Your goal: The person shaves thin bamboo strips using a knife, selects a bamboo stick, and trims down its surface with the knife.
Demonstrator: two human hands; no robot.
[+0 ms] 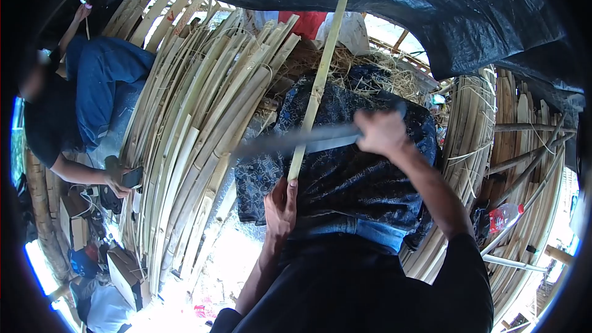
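Observation:
My left hand (280,208) is closed round the lower end of a long bamboo strip (322,74), with the thumb along it. The strip slants up and away from me, past the dark patterned cloth (364,166) over my lap. In my closed right hand (383,132) is a large machete-like knife (280,142), blurred by motion. Its broad blade points left and crosses the strip in this view, above my left hand.
A big stack of bamboo strips (203,117) lies to the left, and tied bundles (468,129) stand on the right. Another person (102,86) sits at the far left with a dark object in one hand. A black tarp (481,18) hangs low overhead. A plastic bottle (505,217) lies at right.

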